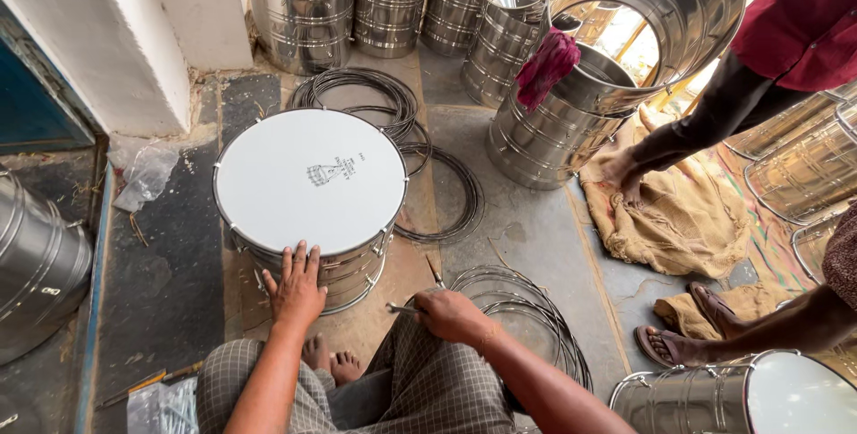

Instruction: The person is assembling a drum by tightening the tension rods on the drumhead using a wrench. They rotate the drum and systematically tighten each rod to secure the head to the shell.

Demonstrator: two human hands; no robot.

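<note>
Left hand (295, 289) rests flat, fingers spread, on the upright drum (311, 188); right hand (449, 313) grips a thin metal rod (402, 308) pointing leftward toward it.

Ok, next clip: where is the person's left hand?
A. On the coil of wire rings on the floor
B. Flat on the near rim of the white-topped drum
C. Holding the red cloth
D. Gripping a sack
B. The left hand lies palm down on the near edge of the drum, fingers spread over its white head, while the right hand holds a thin metal tool beside it.
</note>
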